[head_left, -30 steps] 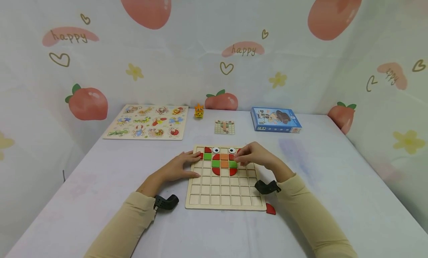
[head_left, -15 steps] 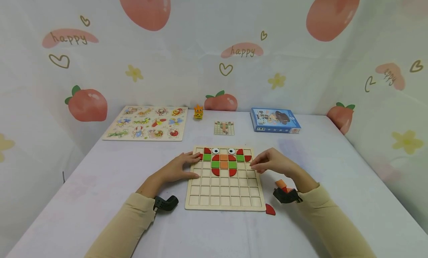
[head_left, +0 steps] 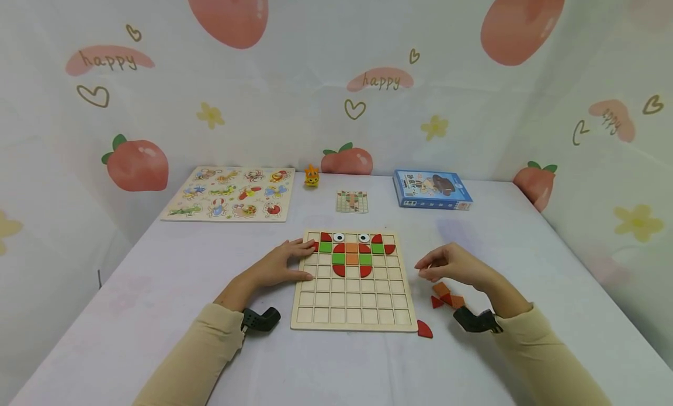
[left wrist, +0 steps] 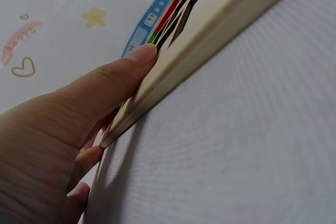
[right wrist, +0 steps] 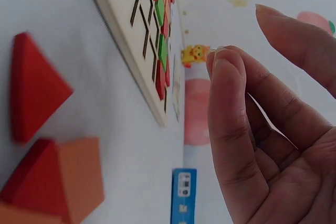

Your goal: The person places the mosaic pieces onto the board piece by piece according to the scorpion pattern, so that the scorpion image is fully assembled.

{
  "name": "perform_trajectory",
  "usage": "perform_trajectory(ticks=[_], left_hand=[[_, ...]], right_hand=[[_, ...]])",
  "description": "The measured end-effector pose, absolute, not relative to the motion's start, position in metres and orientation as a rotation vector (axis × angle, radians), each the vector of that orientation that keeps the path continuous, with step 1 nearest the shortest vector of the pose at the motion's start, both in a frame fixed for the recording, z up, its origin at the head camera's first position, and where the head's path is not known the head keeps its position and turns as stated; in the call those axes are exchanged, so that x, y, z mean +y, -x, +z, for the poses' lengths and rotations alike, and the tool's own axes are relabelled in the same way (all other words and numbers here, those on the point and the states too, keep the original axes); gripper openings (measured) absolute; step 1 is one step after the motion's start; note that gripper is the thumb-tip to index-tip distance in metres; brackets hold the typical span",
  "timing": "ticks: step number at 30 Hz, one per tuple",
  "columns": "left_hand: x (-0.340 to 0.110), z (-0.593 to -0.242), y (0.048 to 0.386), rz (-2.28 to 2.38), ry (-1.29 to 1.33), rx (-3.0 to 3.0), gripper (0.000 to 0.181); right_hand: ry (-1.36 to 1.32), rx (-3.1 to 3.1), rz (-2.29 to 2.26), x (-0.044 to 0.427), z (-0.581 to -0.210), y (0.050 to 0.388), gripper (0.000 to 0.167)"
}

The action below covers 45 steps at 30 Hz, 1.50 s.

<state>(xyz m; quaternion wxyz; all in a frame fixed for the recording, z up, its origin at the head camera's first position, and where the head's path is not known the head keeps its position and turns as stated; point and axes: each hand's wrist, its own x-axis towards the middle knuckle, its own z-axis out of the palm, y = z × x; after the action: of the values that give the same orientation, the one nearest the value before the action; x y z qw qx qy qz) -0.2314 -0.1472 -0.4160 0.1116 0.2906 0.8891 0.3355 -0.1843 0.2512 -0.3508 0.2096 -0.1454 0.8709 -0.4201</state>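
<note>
A pale wooden grid board [head_left: 339, 301] lies flat on the table, its upper rows filled with red, green and orange pieces and two round eye pieces [head_left: 364, 238]. My left hand [head_left: 278, 263] rests on its left edge, fingers extended; in the left wrist view the thumb [left wrist: 113, 80] presses the rim. Off the board's right side hovers my right hand [head_left: 462, 267]. Its thumb and fingers stand apart with nothing between them in the right wrist view. Below it lie several loose pieces: an orange square [head_left: 441, 289], red triangles [head_left: 437, 302] and a red quarter circle [head_left: 425, 329].
A small pattern card [head_left: 352, 201] lies behind the board. Farther back are an insect picture board [head_left: 231, 194] on the left, an orange-yellow toy figure [head_left: 312, 176] and a blue box [head_left: 433, 188]. A printed curtain [head_left: 294, 102] hangs behind the table.
My right hand has moved right, off the board and towards the loose pieces, uncovering red and green pieces at the board's upper right. My left hand has stayed in place.
</note>
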Motion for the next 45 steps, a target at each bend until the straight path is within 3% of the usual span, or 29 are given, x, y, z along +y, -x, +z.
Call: perform_trajectory(ticks=[23, 45], left_hand=[[-0.147, -0.416, 0.231, 1.003, -0.844, 2.602, 0.074], [-0.147, -0.417, 0.231, 1.013, -0.85, 2.603, 0.073]], right_hand=[[0.262, 2.494, -1.135, 0.312, -0.385, 0.143, 0.039], [0.361, 2.448, -1.202, 0.319, -0.39, 0.139, 0.034]])
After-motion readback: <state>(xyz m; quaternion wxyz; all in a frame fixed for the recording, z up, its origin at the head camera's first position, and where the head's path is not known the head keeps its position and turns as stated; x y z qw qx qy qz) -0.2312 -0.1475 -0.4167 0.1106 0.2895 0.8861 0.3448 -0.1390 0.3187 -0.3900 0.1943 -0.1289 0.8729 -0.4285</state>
